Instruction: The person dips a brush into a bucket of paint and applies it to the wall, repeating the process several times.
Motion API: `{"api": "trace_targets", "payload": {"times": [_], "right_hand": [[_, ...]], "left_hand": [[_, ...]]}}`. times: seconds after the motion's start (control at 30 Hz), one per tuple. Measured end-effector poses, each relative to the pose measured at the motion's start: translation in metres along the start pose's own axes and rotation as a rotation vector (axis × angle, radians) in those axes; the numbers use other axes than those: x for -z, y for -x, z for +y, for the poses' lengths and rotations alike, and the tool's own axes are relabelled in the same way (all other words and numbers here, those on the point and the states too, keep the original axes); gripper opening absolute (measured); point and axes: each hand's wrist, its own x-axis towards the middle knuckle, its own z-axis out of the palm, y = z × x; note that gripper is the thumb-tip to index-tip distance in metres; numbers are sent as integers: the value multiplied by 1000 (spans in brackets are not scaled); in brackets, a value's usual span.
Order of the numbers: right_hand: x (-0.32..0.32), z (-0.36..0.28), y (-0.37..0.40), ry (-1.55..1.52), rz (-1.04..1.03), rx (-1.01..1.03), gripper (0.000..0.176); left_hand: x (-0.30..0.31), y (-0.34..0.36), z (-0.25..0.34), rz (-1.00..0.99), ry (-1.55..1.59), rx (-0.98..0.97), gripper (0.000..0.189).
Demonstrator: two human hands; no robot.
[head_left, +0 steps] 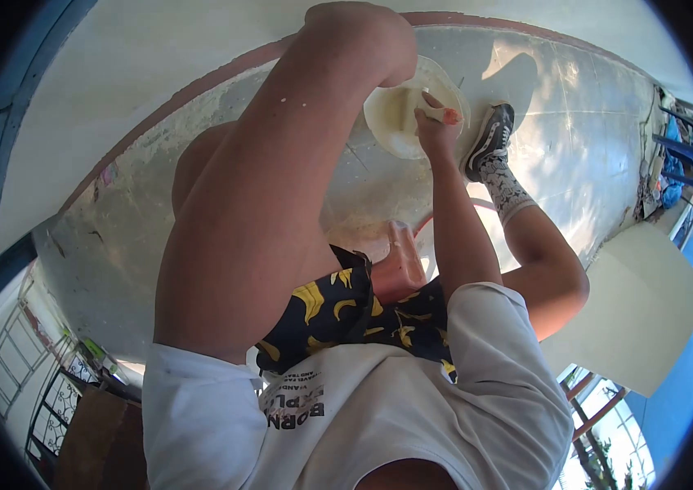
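My right hand [436,121] is closed around a pale handle with a reddish end, which looks like a paintbrush [447,115]. It is held over a round whitish container [387,139] with cream-coloured contents, on the floor by my right shoe [491,139]. A pale block shape inside the container cannot be told apart clearly from the brush. My left arm [257,188] reaches up and forward across the view. At its far end, my left hand [363,33] is bent away, so its fingers are hidden and anything in them cannot be seen.
A salmon-coloured plastic object [400,265] stands between my legs. Ahead is a white wall with a reddish-brown base strip [199,86]. Blue chairs [684,155] and clutter stand at right, near a pale board [637,302]. A brown box-like object [97,441] is at lower left.
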Motion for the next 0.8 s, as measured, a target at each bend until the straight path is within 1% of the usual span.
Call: {"api": "trace_targets", "payload": {"times": [0.07, 0.13, 0.2, 0.27, 0.37, 0.43, 0.5, 0.57, 0.63, 0.67, 0.73, 0.8], "right_hand": [[-1, -1, 2, -78, -24, -63, 37], [-1, -1, 3, -76, -32, -65, 36], [-2, 1, 2, -78, -36, -66, 36], [-2, 2, 1, -46, -26, -18, 36], [0, -6, 0, -3, -39, -36, 36], [-4, 4, -4, 1, -41, -15, 36], [-3, 5, -4, 2, -40, 5, 36], [-1, -3, -3, -10, -57, -64, 35], [-1, -3, -3, -16, -47, -43, 35], [-1, -3, -3, -21, -38, -21, 35], [0, -7, -3, -29, -47, -42, 35], [2, -12, -3, -38, -57, -61, 35]], "left_hand": [[5, 3, -2, -11, 23, 24, 48], [10, 8, -1, -26, 49, 49, 46], [15, 12, 0, -57, -6, 66, 32], [18, 12, 2, -79, -14, 84, 31], [20, 13, 3, -99, -31, 97, 30], [20, 12, 2, -101, -38, 94, 29], [21, 13, 5, -157, -93, 74, 30], [24, 14, 8, -169, -96, 70, 30], [22, 11, 9, -186, -102, 65, 30], [18, 8, 9, -163, -109, 67, 31], [17, 7, 9, -139, -116, 69, 31], [17, 5, 11, -179, -154, 62, 33]]}}
